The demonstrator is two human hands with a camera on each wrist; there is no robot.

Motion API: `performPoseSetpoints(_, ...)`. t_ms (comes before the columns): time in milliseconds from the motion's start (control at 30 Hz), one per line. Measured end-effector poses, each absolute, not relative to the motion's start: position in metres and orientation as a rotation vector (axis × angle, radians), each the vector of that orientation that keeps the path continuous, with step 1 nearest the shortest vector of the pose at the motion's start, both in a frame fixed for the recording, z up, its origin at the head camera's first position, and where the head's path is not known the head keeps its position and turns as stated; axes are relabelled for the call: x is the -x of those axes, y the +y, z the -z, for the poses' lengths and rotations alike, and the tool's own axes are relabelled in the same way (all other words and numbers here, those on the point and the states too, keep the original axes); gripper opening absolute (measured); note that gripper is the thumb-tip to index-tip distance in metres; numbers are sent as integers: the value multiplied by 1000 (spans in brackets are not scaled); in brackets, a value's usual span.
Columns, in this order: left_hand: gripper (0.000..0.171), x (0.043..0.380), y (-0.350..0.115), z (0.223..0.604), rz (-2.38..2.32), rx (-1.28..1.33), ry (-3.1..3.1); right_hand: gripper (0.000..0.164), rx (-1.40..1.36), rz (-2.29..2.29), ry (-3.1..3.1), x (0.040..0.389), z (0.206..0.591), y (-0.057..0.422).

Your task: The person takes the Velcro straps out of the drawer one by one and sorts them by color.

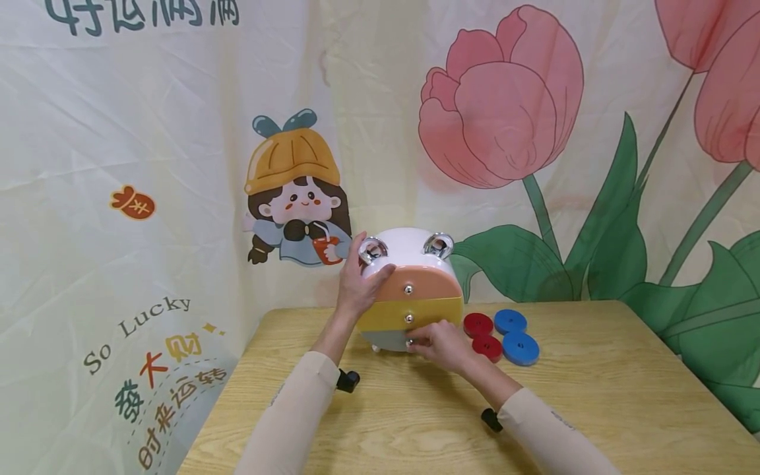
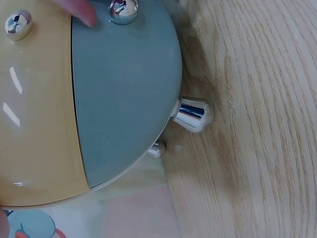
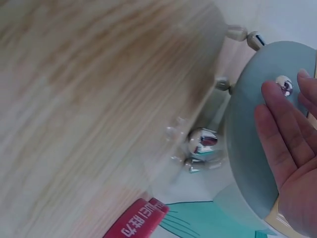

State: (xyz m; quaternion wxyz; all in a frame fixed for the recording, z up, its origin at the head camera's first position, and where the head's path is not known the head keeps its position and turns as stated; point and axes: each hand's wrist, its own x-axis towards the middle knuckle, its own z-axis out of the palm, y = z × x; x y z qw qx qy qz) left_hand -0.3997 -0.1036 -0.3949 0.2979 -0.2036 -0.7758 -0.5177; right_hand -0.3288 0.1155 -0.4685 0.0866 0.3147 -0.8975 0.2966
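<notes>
Before tulip-printed fabric (image 1: 386, 145), left grip (image 1: 359, 285) clasps a drawer chest (image 1: 436, 310), right grip (image 1: 444, 344) spread around its bottom knob (image 2: 124, 11).

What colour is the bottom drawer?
Grey-blue; the bottom drawer shows best in the left wrist view.

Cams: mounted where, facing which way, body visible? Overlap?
Head: head-worn, forward and down at the box; left hand, right hand, sleeves show.
Left wrist: worn there, facing the yellow panel and grey panel; a fingertip shows up top.
Right wrist: worn there, facing the grey panel and table; right fingers show by the knob.
Both wrist views share grey panel and knob.
</notes>
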Motion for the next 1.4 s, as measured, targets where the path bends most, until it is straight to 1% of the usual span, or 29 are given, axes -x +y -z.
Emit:
performPoseSetpoints(267, 103, 401, -102, 395, 1387, 546, -2050, 23, -920, -816, -2693, 334, 477, 112)
performPoseSetpoints(767, 98, 398, -104, 395, 1384, 513, -2077, 12, -944, -796, -2521, 339, 489, 107)
performPoseSetpoints(1167, 102, 400, -103, 395, 1380, 524, -2062, 10, -968, -798, -2523, 338, 486, 108)
performPoseSetpoints(1400, 100, 399, -103, 395, 1381, 515, -2073, 10, -964, -838, -2555, 341, 488, 107)
